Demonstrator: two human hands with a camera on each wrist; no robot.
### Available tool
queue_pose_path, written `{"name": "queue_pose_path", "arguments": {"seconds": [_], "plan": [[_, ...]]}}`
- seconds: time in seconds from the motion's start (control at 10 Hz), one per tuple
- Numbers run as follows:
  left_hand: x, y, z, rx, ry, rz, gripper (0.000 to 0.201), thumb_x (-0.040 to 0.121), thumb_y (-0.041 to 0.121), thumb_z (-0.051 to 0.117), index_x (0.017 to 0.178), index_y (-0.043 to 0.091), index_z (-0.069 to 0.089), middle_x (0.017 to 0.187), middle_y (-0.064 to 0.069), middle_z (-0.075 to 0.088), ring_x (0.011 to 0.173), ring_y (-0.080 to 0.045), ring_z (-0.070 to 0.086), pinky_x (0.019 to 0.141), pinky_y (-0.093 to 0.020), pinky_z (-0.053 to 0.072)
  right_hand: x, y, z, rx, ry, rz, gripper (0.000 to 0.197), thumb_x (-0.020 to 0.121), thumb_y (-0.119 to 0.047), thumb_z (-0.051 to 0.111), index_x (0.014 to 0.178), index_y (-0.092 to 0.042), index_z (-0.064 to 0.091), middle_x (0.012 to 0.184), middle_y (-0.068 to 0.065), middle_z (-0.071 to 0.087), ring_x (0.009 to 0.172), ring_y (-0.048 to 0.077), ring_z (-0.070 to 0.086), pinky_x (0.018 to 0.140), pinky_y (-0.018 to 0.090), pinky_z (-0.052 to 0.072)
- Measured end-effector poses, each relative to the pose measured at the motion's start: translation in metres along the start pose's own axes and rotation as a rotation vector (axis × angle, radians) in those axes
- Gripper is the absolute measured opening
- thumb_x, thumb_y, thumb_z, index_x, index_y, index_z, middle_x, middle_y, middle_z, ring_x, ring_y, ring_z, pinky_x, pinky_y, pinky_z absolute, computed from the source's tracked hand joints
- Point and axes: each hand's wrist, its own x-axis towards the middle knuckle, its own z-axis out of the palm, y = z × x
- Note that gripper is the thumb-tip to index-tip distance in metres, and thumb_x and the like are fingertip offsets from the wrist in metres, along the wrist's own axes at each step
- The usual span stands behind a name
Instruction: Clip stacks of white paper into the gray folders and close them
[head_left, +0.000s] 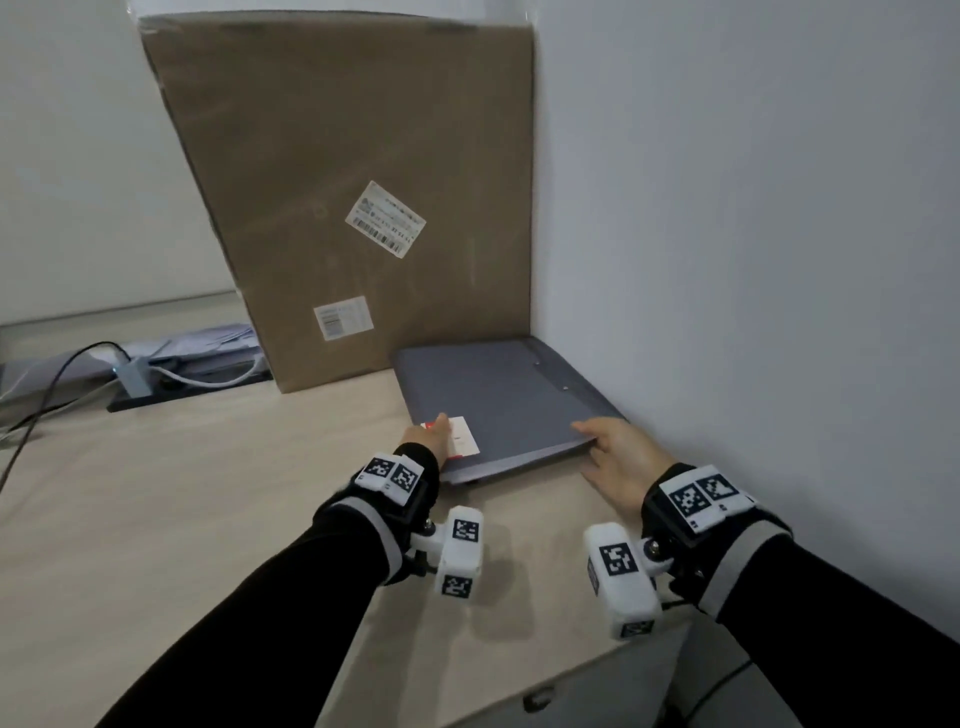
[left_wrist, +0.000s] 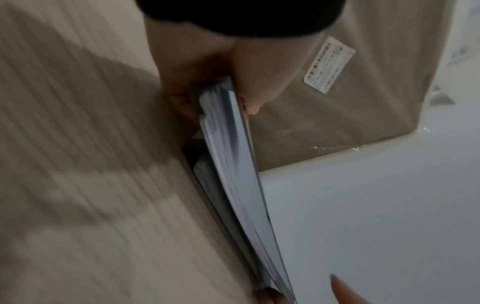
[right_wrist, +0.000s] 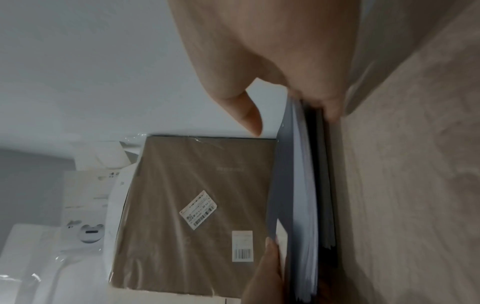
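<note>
Both hands, left (head_left: 428, 434) and right (head_left: 618, 457), grip the near edge of a closed, paper-filled folder (head_left: 498, 400) lying by the right wall, so this folder looks done.

A large brown cardboard box (head_left: 343, 197), wrapped in clear film, is stood tilted against the white wall (head_left: 753, 208) on a light wood-grain desk (head_left: 182, 493). Two white labels are seen on its face. A pale blue adapter (head_left: 134, 376) with cables attached is noted at left.
</note>
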Motion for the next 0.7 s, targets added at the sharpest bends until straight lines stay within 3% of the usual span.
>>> {"name": "queue_pose_path", "arguments": {"seconds": [0.1,0.2,0.4,0.5,0.6,0.7], "plan": [[0.019,-0.002,0.006,0.087,-0.011,0.012,0.053,0.101,0.036,0.028,0.134,-0.001,0.047,0.139,-0.021,0.049,0.128,-0.034,0.047,0.107,-0.032,0.034,0.009,-0.001,0.004,-0.152,0.061,-0.005,0.047,0.084,-0.013,0.061,0.131,-0.010,0.051,0.147,0.002,0.039,0.140,0.018,0.030,0.113,0.037,0.019],[0.028,0.002,0.009,0.163,-0.017,0.017,0.060,0.100,0.041,0.021,0.135,0.002,0.048,0.140,-0.020,0.049,0.129,-0.034,0.046,0.110,-0.032,0.034,0.017,-0.010,0.010,-0.225,0.107,0.012,0.056,0.087,-0.013,0.058,0.140,-0.007,0.042,0.153,0.006,0.030,0.144,0.022,0.022,0.116,0.038,0.015],[0.040,0.005,0.010,0.304,-0.017,0.031,0.061,0.099,0.045,0.023,0.141,0.004,0.040,0.149,-0.019,0.037,0.136,-0.032,0.039,0.110,-0.030,0.029,0.015,-0.025,0.024,-0.312,0.163,0.125,0.058,0.090,-0.015,0.055,0.145,-0.010,0.036,0.157,0.011,0.021,0.144,0.029,0.020,0.114,0.039,0.021],[0.035,0.005,0.007,0.290,-0.067,0.055,0.066,0.098,0.049,0.021,0.141,0.002,0.041,0.148,-0.019,0.040,0.136,-0.031,0.040,0.111,-0.031,0.029,0.010,-0.024,0.025,-0.361,0.227,0.093,0.054,0.091,-0.011,0.054,0.142,-0.004,0.038,0.152,0.013,0.031,0.139,0.029,0.030,0.112,0.039,0.027],[0.025,0.005,-0.005,0.068,-0.108,0.032,0.067,0.098,0.049,0.024,0.135,-0.003,0.047,0.141,-0.022,0.048,0.130,-0.034,0.047,0.111,-0.035,0.035,-0.005,-0.026,0.025,-0.430,0.251,0.027,0.045,0.089,-0.008,0.054,0.133,0.002,0.049,0.135,0.015,0.048,0.112,0.026,0.046,0.103,0.036,0.037],[0.014,0.003,-0.033,-0.223,-0.016,0.032,0.056,0.098,0.042,0.035,0.133,-0.001,0.047,0.121,-0.013,0.056,0.109,-0.026,0.054,0.096,-0.030,0.041,-0.024,-0.032,0.022,-0.451,0.238,-0.052,0.033,0.087,-0.005,0.054,0.119,0.001,0.054,0.116,0.010,0.049,0.101,0.022,0.042,0.097,0.037,0.040]]}}
